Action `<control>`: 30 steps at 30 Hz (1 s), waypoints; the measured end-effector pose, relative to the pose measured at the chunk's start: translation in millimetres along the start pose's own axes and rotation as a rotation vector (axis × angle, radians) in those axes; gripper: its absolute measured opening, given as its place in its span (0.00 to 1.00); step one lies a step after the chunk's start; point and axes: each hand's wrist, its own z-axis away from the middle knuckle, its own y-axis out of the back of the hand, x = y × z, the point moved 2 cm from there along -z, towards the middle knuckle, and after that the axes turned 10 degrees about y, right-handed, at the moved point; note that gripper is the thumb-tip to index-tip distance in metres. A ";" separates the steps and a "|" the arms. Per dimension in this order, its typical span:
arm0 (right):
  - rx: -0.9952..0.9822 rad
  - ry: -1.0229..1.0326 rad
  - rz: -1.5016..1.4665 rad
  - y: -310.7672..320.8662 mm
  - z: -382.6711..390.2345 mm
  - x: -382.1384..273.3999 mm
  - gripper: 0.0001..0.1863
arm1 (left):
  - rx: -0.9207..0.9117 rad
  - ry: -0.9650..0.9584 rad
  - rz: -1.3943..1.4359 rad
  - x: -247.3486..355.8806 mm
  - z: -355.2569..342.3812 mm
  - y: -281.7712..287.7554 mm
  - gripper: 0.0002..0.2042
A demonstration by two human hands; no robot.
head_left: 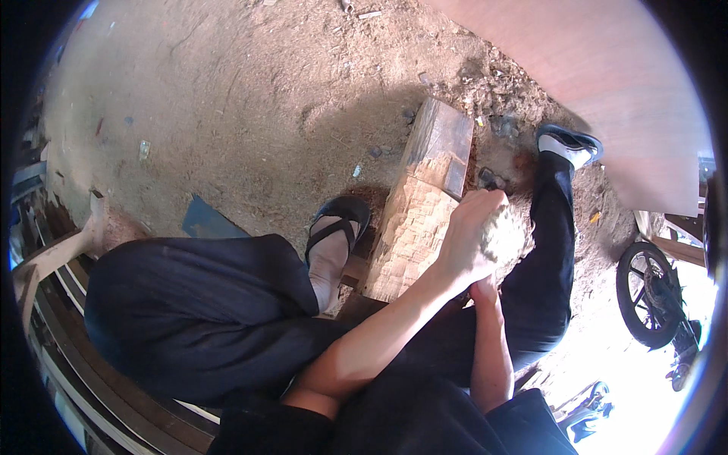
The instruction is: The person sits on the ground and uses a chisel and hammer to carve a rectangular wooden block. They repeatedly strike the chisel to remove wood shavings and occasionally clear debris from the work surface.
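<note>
Timber block [415, 220] lies lengthwise pointing away; left hand [472, 239] fisted at its side, right hand [484, 290] hidden, grip unclear.

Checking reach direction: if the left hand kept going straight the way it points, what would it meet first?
Probably the rough-hewn wooden block: the left hand is closed right above its chipped right side, pointing up-frame along it. Depth is unclear.

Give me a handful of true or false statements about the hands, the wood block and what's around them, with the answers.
1. The left hand is at the chipped side of the wood block. True.
2. The block lies on a table. False: it lies on sawdust-covered ground.
3. A foot in a black sandal is beside the block. True.
4. The right hand is raised high above the block. False: it is low, just under the left hand.
5. A wheel shows at the right. True.
</note>
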 end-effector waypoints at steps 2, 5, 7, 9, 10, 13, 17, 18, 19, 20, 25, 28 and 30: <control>0.029 0.041 -0.035 -2.0 -0.2 -6.1 0.27 | 0.025 -0.061 -0.068 -4.6 -4.0 0.0 0.15; 0.037 0.080 -0.057 -5.6 -1.0 -14.4 0.27 | 0.110 -0.068 0.015 -12.0 -12.4 -8.6 0.15; 0.027 0.086 -0.043 -3.0 -1.1 -18.6 0.27 | 0.146 0.044 0.207 -9.0 -21.3 -14.1 0.19; 0.044 0.089 -0.013 9.3 9.2 -24.4 0.27 | 0.249 -0.338 -0.358 15.5 -11.7 -12.5 0.20; 0.074 0.100 0.014 20.8 18.0 -29.4 0.27 | 0.225 -0.259 -0.312 24.6 -11.3 -19.2 0.20; 0.062 0.200 0.247 20.1 55.5 -66.6 0.27 | 0.240 -0.419 -0.191 26.5 -7.3 -10.7 0.15; -0.134 0.690 0.475 14.6 122.8 -150.9 0.27 | 0.338 -0.512 -0.160 35.7 -0.5 -2.8 0.17; -0.315 0.807 0.453 26.6 133.3 -163.4 0.21 | 0.338 -0.562 -0.177 33.5 -4.5 -1.7 0.18; -0.566 0.870 0.583 51.4 135.9 -178.6 0.23 | 0.332 -0.542 -0.185 34.3 -4.5 -0.3 0.18; -0.825 0.939 0.678 74.5 141.1 -196.2 0.24 | 0.329 -0.521 -0.190 38.7 -3.3 1.9 0.18; 0.086 0.901 0.913 34.4 205.8 -171.2 0.42 | 0.287 -0.493 -0.230 31.0 -4.4 -3.8 0.16; -0.050 1.103 1.691 55.6 194.8 -156.7 0.35 | 0.260 -0.490 -0.222 27.7 -2.9 -0.7 0.15; -0.023 1.126 1.364 41.8 201.6 -169.1 0.34 | 0.255 -0.521 -0.251 24.3 -3.7 3.0 0.15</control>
